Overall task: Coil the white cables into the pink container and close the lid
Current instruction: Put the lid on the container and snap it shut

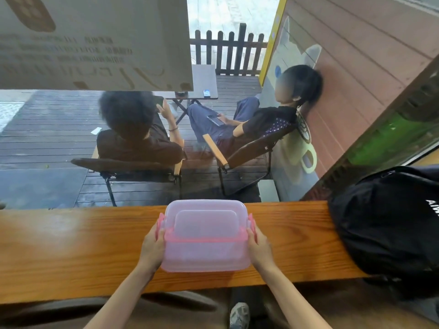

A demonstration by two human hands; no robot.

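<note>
The pink container stands on the wooden counter, straight in front of me, with its translucent lid on top. My left hand grips its left side, fingers by the pink side latch. On the right side my right hand holds it the same way, next to the right latch. No white cables are visible; the cloudy plastic hides whatever is inside.
A black backpack lies on the counter's right end. Behind the counter is a window; two people sit outside in folding chairs on a dark deck. A shoe shows below the counter edge.
</note>
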